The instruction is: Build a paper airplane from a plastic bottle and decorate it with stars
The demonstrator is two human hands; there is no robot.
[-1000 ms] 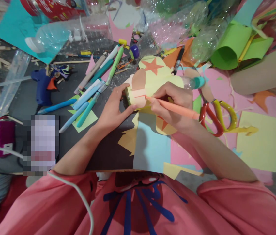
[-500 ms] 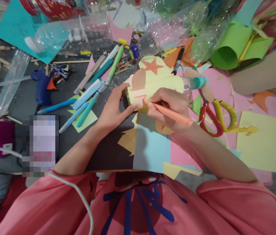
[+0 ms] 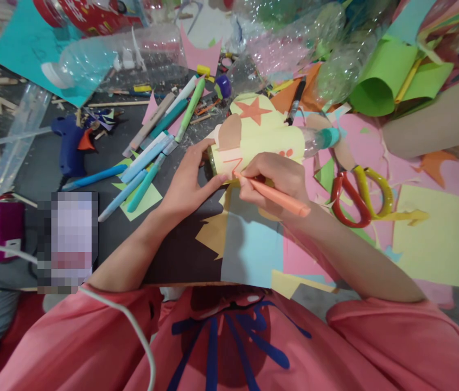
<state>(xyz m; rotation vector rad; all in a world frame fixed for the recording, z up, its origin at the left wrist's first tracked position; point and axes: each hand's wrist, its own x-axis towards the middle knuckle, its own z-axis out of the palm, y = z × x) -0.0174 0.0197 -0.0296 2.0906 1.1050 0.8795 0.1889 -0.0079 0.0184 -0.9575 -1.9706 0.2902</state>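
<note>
A plastic bottle (image 3: 311, 142) with a teal cap lies on its side, wrapped in pale yellow paper (image 3: 264, 140). A paper piece with an orange star (image 3: 255, 110) stands out from its far side. My left hand (image 3: 191, 182) grips the bottle's base end, fingers behind and thumb in front. In my right hand (image 3: 276, 182) is an orange marker (image 3: 282, 198), its tip on the paper near my left thumb. An orange zigzag line (image 3: 233, 163) shows there, and orange dots (image 3: 286, 153) lie nearer the cap.
Several markers (image 3: 152, 141) and a blue glue gun (image 3: 69, 144) lie to the left, above a phone (image 3: 72, 233). Scissors (image 3: 351, 201) with red and yellow handles rest on paper at right. Clear bottles (image 3: 123, 57) lie at the back. Another person's arm (image 3: 437, 122) reaches in from the right.
My right hand and the marker have shifted slightly left and down, lengthening the orange line. The orange dots have come into view. My left hand has stayed in place.
</note>
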